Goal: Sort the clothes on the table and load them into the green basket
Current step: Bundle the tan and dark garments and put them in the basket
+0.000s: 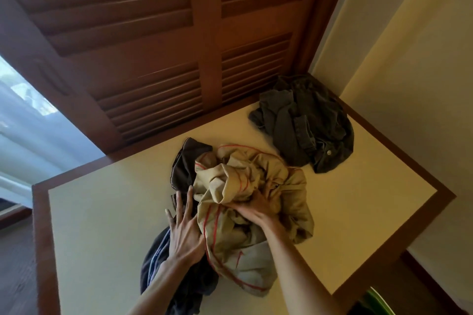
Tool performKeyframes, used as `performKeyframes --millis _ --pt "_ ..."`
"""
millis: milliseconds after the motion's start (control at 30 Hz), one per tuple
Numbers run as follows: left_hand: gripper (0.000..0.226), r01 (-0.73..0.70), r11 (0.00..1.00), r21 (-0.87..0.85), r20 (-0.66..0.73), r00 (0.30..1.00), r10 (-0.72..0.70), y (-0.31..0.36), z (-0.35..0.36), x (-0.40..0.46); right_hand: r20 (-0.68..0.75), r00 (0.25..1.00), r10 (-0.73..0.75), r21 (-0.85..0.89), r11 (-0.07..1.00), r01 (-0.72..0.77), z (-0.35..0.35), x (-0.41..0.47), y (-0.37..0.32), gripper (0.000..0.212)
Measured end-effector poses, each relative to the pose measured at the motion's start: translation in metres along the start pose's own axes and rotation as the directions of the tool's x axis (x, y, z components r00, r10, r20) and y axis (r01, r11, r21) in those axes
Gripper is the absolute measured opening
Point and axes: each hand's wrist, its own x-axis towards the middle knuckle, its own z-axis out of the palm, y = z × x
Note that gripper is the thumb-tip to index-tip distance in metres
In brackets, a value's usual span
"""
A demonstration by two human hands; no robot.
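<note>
A crumpled tan garment with red stitching lies in the middle of the cream-topped table. My right hand grips a fold of it from the near side. My left hand is spread flat, fingers apart, against the tan garment's left edge and over a dark brown garment. A dark navy piece with white stripes hangs off the near table edge under my left forearm. A dark grey buttoned shirt lies bunched at the far right corner. A sliver of the green basket shows at the bottom right.
Brown louvred wooden doors rise directly behind the table. A cream wall stands on the right. A bright curtained window is at the left. The table has a brown wooden border, with dark floor beyond it.
</note>
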Motion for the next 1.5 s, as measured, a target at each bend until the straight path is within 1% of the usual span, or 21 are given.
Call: performKeyframes --millis 67,133,167,200,233,300,433,533,600,733,833,900,1000,1033,1067,1167,1200,1267,1333,1367,1500 --pt "0.074 -0.009 1.0 0.008 -0.01 1.0 0.009 -0.002 0.001 0.002 0.011 0.999 -0.037 -0.149 0.988 0.038 0.007 0.015 -0.006 0.093" --pt "0.075 0.017 1.0 0.002 -0.009 1.0 -0.017 -0.001 0.0 0.002 0.005 0.999 -0.036 -0.24 0.97 0.037 0.02 0.03 -0.005 0.102" --pt "0.082 0.047 0.999 -0.001 -0.011 0.999 -0.047 0.001 -0.002 0.004 -0.05 0.998 -0.027 -0.306 0.952 0.01 0.028 0.04 0.0 0.116" --pt "0.088 0.071 0.997 -0.001 -0.028 0.997 -0.071 0.003 -0.003 0.004 -0.133 0.991 0.017 -0.358 0.931 -0.064 0.037 0.05 0.008 0.126" --pt "0.089 0.085 0.996 0.003 -0.048 0.995 -0.085 0.004 -0.004 0.005 -0.231 0.969 0.084 -0.37 0.914 -0.168 0.045 0.056 0.012 0.128" --pt "0.082 0.097 0.995 0.018 -0.078 0.992 -0.095 0.007 -0.007 0.004 -0.368 0.914 0.171 -0.34 0.89 -0.303 0.047 0.053 0.011 0.123" --pt "0.08 0.12 0.99 0.069 -0.047 0.992 -0.117 0.005 -0.008 -0.002 -0.433 0.895 0.106 -0.37 0.885 -0.284 0.037 0.052 0.016 0.097" --pt "0.093 0.082 0.993 0.088 -0.012 0.997 -0.081 0.002 -0.008 -0.022 -0.481 0.874 0.069 -0.311 0.919 -0.244 0.021 0.043 0.029 0.078" --pt "0.098 0.073 0.988 0.137 0.004 0.997 -0.075 0.0 -0.005 -0.04 -0.508 0.855 0.104 -0.248 0.933 -0.261 0.009 0.033 0.043 0.066" --pt "0.095 0.075 0.957 0.281 0.011 0.997 -0.081 0.0 -0.005 -0.049 -0.551 0.807 0.215 -0.141 0.928 -0.344 -0.01 -0.007 0.068 0.057" --pt "0.093 0.076 0.951 0.299 0.043 0.995 -0.093 0.009 -0.015 -0.04 -0.582 0.773 0.251 -0.074 0.931 -0.358 -0.02 -0.05 0.089 0.05" --pt "0.089 0.09 0.958 0.271 0.076 0.99 -0.115 0.017 -0.023 -0.038 -0.606 0.732 0.312 0.026 0.927 -0.374 -0.025 -0.08 0.102 0.043" --pt "0.084 0.137 0.979 0.154 0.087 0.985 -0.151 0.036 -0.033 -0.037 -0.608 0.716 0.344 0.115 0.93 -0.35 -0.032 -0.125 0.112 0.025" --pt "0.083 0.147 0.984 0.102 0.081 0.985 -0.155 0.044 -0.034 -0.037 -0.622 0.704 0.344 0.147 0.934 -0.326 -0.035 -0.14 0.116 0.024" --pt "0.081 0.152 0.987 0.055 0.07 0.985 -0.156 0.054 -0.036 -0.038 -0.642 0.687 0.341 0.189 0.938 -0.29 -0.038 -0.152 0.126 0.029" --pt "0.076 0.131 0.99 -0.061 0.074 0.989 -0.126 0.088 -0.037 -0.044 -0.705 0.617 0.348 0.34 0.931 -0.137 -0.053 -0.197 0.14 0.057" --pt "0.077 0.122 0.987 -0.101 0.102 0.988 -0.112 0.101 -0.038 -0.048 -0.711 0.605 0.359 0.375 0.921 -0.106 -0.058 -0.214 0.142 0.057" --pt "0.086 0.085 0.983 -0.161 0.157 0.986 -0.06 0.127 -0.04 -0.057 -0.69 0.606 0.395 0.422 0.9 -0.106 -0.073 -0.248 0.149 0.057" --pt "0.093 0.04 0.981 -0.189 0.176 0.984 -0.006 0.152 -0.043 -0.067 -0.705 0.575 0.416 0.439 0.892 -0.107 -0.089 -0.279 0.166 0.084" --pt "0.091 0.022 0.977 -0.211 0.175 0.984 0.016 0.165 -0.043 -0.073 -0.735 0.561 0.382 0.418 0.906 -0.069 -0.097 -0.297 0.17 0.09" --pt "0.068 -0.045 0.945 -0.323 0.161 0.982 0.102 0.222 -0.038 -0.11 -0.834 0.484 0.263 0.331 0.942 0.059 -0.128 -0.375 0.175 0.052"
